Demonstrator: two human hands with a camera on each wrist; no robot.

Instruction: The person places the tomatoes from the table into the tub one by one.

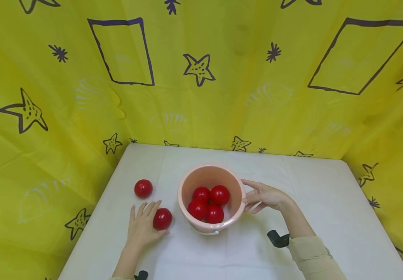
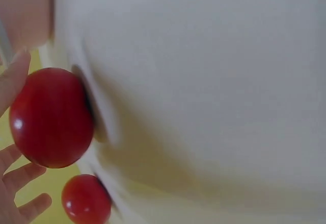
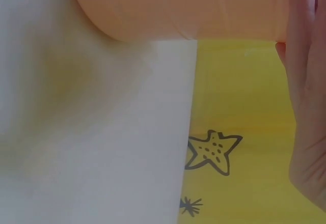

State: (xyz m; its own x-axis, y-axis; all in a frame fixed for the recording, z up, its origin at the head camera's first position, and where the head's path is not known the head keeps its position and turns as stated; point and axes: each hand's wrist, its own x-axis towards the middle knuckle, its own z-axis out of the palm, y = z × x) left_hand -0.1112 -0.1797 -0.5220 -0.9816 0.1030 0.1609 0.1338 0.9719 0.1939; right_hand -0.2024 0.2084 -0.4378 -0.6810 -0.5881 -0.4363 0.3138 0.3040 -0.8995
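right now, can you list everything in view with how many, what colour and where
bucket: 1, pale pink, mid-table
round tomato-like things in the bucket: 4, red, clustered on its floor
near loose round thing: 1, red, on the table left of the bucket
far loose round thing: 1, red, beyond the near one
table: 1, white, under everything
curtain: yellow, behind and at both sides, printed with dark starfish and pale fish-like shapes
black pieces: 2, black, one by each wrist
sleeves: 2, beige, the left barely showing
left hand: 1, bare, around the near loose one
right hand: 1, bare, fingers at the bucket's right side
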